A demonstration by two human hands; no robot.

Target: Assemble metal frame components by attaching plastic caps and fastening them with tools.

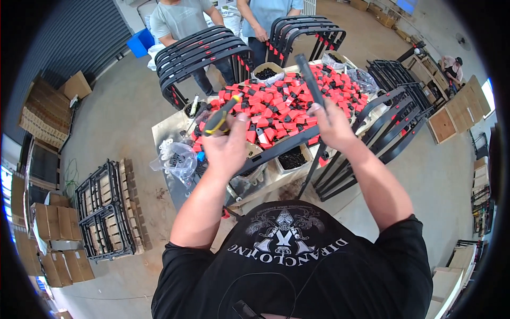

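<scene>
Hands: left hand (227,146) grips yellow screwdriver (220,118); right hand (330,123) grips black metal bar (311,80).
Risk: bar could slip, knocking red clips (281,103) off the counter (164,130) edge.

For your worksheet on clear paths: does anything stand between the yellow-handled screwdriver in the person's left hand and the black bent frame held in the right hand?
Nothing visible does. The left hand holds the screwdriver up over the table, beside the black frame gripped by the right hand; only open air over the red clips separates them.

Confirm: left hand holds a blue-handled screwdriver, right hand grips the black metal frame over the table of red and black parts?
Not quite. In the head view the screwdriver in the left hand has a yellow and black handle, not blue. The right hand does grip the black metal frame over the table of red and black parts.
</scene>
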